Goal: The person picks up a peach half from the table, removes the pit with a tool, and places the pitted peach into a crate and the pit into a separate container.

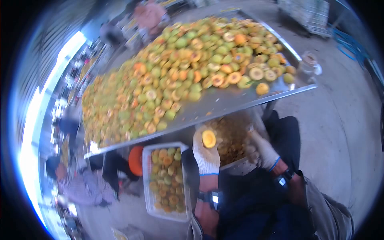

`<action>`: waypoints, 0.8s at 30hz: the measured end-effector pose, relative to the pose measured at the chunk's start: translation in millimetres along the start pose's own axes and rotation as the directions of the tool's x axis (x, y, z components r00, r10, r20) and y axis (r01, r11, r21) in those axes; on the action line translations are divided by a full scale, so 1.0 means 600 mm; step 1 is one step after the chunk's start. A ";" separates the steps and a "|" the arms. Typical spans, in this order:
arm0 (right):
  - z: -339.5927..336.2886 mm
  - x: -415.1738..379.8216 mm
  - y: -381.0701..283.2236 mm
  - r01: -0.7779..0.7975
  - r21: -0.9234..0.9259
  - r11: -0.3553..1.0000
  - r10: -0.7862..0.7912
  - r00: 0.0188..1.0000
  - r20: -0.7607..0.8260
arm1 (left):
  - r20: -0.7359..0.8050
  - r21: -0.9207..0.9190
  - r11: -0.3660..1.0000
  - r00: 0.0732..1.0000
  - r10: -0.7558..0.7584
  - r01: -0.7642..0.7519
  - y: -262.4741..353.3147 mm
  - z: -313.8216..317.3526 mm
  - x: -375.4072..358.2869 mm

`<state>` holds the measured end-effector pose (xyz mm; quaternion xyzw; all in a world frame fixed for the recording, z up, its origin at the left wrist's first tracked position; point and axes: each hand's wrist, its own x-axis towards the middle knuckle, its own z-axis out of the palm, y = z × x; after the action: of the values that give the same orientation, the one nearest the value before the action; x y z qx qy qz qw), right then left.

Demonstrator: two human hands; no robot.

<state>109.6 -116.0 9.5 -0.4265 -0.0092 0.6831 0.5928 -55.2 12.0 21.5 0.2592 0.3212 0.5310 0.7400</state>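
Note:
My left hand [205, 150], in a white glove with a blue cuff, holds a halved yellow fruit [209, 139] with its cut side up. To its right is my right hand [262, 150], also gloved, blurred, with its fingers curled; whether it holds anything cannot be made out. Both hands are over a bin [256, 116] of brown pits and scraps between my knees, below the metal table's edge. On the metal table [224, 101] above them lies a large heap of green and orange fruit [176, 72], many of them halved.
A white crate [147, 180] of fruit stands left of my left hand, beside an orange round object [136, 161]. A seated person [86, 186] is at the lower left. A clear jar [309, 62] sits at the table's right corner. Other people [148, 16] are at the back.

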 end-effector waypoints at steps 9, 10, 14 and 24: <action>-0.014 0.012 0.011 0.048 0.175 0.983 -0.043 0.999 -0.031 | -0.087 0.990 0.142 0.686 0.722 -0.024 0.152 -0.320 -0.080; -0.016 0.011 0.014 0.048 0.146 0.988 -0.047 0.999 -0.005 | -0.327 0.887 0.459 0.652 0.684 -0.038 0.160 -0.416 -0.086; -0.013 0.014 0.025 0.035 0.127 0.991 -0.032 0.999 -0.025 | -0.660 0.725 0.667 0.452 0.600 0.172 0.222 -0.547 -0.160; 0.011 0.010 0.027 0.019 0.038 0.999 -0.016 0.996 -0.093 | -0.424 0.853 0.521 0.547 0.722 -0.026 0.194 -0.447 -0.089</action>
<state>93.2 -112.4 1.7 -0.4461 0.0280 0.6574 0.6067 -341.0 7.8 -60.6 0.3748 0.7130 0.5580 0.1994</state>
